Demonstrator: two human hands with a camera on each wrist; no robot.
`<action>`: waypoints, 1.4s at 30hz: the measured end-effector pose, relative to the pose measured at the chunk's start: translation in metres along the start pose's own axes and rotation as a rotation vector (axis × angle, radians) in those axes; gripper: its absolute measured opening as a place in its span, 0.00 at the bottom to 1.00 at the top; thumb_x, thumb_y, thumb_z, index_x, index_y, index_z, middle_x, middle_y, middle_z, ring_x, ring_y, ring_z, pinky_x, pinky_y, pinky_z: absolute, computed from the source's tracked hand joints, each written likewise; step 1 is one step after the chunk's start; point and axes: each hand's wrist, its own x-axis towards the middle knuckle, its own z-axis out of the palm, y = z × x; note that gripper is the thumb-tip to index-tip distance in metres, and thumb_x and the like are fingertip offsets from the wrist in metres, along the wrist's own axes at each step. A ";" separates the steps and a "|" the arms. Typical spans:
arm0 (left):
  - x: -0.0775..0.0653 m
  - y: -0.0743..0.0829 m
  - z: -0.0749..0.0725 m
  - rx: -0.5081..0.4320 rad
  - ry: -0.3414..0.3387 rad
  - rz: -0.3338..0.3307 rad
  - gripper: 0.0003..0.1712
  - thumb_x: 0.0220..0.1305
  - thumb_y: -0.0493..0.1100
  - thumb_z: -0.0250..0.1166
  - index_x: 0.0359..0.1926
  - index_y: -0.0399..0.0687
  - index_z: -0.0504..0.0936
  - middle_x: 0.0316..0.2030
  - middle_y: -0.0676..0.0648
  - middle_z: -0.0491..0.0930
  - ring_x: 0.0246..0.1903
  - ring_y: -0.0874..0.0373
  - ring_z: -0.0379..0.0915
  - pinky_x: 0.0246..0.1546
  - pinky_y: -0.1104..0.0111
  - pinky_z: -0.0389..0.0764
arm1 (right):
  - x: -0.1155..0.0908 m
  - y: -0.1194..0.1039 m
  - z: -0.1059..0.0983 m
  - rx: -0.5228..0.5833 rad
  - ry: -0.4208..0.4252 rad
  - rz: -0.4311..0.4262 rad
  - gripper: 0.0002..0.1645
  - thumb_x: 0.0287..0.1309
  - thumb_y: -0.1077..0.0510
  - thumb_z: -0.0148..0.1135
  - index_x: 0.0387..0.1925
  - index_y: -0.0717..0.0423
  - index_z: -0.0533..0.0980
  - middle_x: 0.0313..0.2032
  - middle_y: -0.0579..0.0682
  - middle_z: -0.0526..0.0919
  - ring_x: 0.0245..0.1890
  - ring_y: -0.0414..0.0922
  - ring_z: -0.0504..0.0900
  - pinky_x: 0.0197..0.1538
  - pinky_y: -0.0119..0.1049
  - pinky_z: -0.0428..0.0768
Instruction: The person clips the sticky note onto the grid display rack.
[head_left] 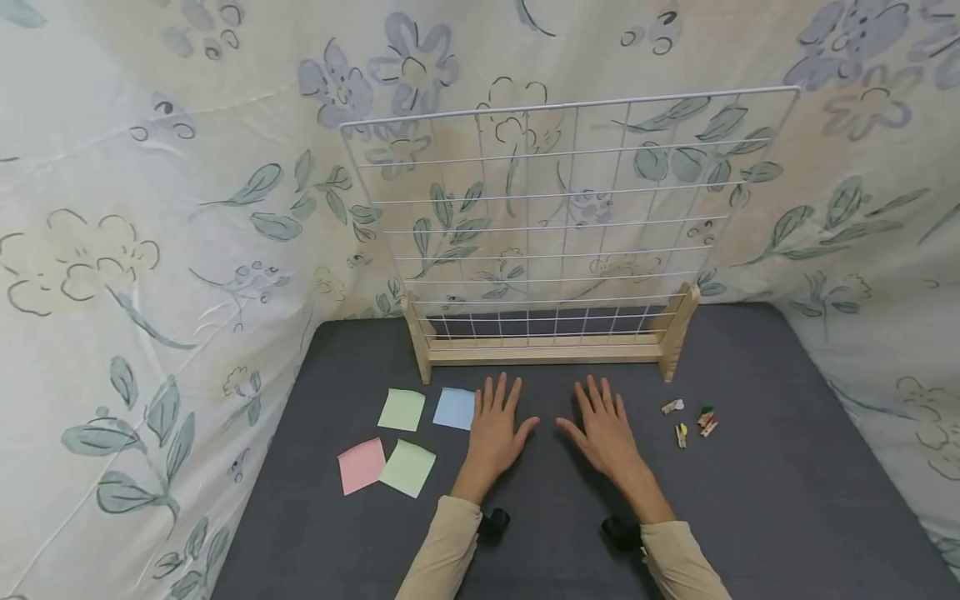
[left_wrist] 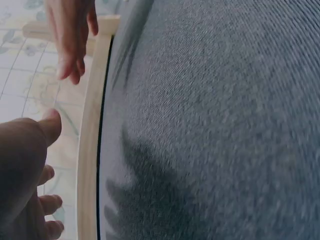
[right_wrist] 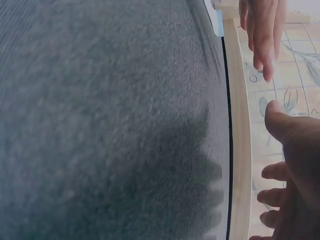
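My left hand [head_left: 493,433] hovers palm down over the dark table, fingers straight and thumb out, holding nothing. Its shadow falls below it in the left wrist view. Beside its fingers lies a blue sticky note [head_left: 454,408]. Farther left are a green sticky note [head_left: 402,409], a pink sticky note [head_left: 362,466] and a second green note [head_left: 407,468]. My right hand [head_left: 603,433] mirrors the left, fingers extended and nothing held. To its right lie several small wooden clothespins [head_left: 681,435] with coloured decorations. The two thumbs point toward each other, apart.
Behind the hands stands a white wire grid [head_left: 570,200] in a wooden base [head_left: 543,353] with two upright feet. Floral cloth [head_left: 225,250] hangs around the back and sides. The dark table [head_left: 765,500] spreads under everything. Each wrist wears a black camera [head_left: 493,527].
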 end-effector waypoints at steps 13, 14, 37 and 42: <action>-0.003 -0.038 -0.030 -0.235 0.170 -0.075 0.24 0.66 0.47 0.66 0.58 0.39 0.78 0.52 0.38 0.81 0.52 0.43 0.78 0.53 0.50 0.80 | 0.002 0.023 -0.010 0.168 0.199 -0.029 0.20 0.55 0.60 0.72 0.48 0.66 0.81 0.49 0.62 0.81 0.53 0.60 0.76 0.55 0.58 0.78; -0.004 -0.043 -0.033 -0.259 0.170 -0.090 0.22 0.65 0.46 0.67 0.57 0.39 0.80 0.50 0.39 0.82 0.50 0.43 0.79 0.50 0.50 0.82 | 0.002 0.026 -0.013 0.178 0.208 -0.006 0.18 0.55 0.60 0.72 0.46 0.65 0.82 0.47 0.61 0.81 0.51 0.59 0.77 0.53 0.58 0.79; -0.080 -0.170 -0.077 -0.638 0.076 -0.562 0.14 0.66 0.40 0.66 0.49 0.35 0.84 0.38 0.38 0.84 0.29 0.50 0.78 0.26 0.71 0.75 | -0.055 0.125 -0.059 0.260 0.228 0.426 0.16 0.65 0.54 0.64 0.44 0.64 0.84 0.29 0.58 0.86 0.21 0.42 0.77 0.20 0.33 0.70; -0.091 -0.173 -0.075 -0.613 0.055 -0.595 0.15 0.60 0.35 0.70 0.47 0.33 0.84 0.35 0.41 0.84 0.36 0.51 0.77 0.31 0.71 0.76 | -0.064 0.130 -0.055 0.266 0.179 0.440 0.16 0.62 0.53 0.67 0.43 0.64 0.84 0.25 0.55 0.86 0.19 0.40 0.76 0.19 0.33 0.69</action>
